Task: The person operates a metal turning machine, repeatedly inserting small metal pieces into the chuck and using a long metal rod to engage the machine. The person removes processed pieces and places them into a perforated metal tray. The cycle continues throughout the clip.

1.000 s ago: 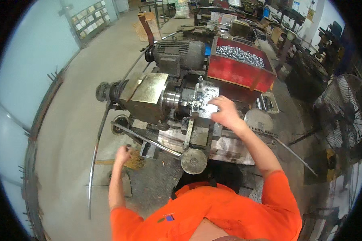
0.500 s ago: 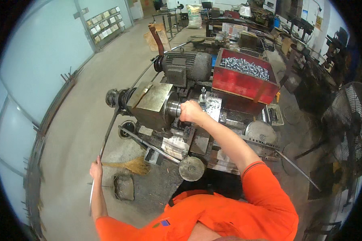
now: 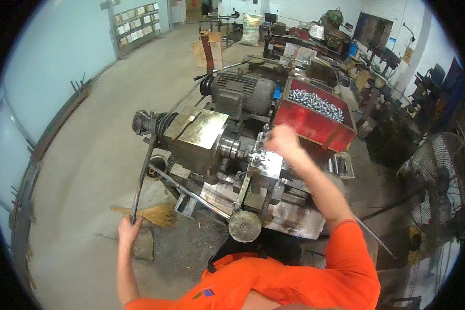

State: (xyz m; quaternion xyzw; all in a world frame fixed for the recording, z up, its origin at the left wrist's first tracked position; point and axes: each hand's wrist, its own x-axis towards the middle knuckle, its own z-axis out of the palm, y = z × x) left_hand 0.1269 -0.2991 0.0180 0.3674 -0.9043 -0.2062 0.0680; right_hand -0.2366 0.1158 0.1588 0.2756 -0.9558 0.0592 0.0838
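My left hand (image 3: pixel 129 230) is wrapped round a long metal lever (image 3: pixel 141 186), which slants up to the left end of a greasy lathe-like machine. The machine's headstock (image 3: pixel 194 129) has a bright top plate and a round chuck (image 3: pixel 229 146) on its right. A small metal workpiece (image 3: pixel 243 153) appears to stick out of the chuck, facing the tool carriage (image 3: pixel 265 166). My right hand (image 3: pixel 283 142) is above the carriage's far side, beside a small upright clamp bolt (image 3: pixel 266 128). Its fingers are curled and slightly blurred; what they hold is hidden.
A red bin (image 3: pixel 315 126) of shiny metal parts stands beyond my right hand. An electric motor (image 3: pixel 243 92) sits behind the headstock. A round disc (image 3: pixel 244 227) and a slanting bar (image 3: pixel 196 195) are close to my body. A broom (image 3: pixel 157 214) lies on the floor; a fan (image 3: pixel 434 175) stands right.
My right hand has left the chuck and moved right to the carriage, uncovering the chuck's front. My left hand stays on the lever and sits slightly lower in view. The head view has shifted.
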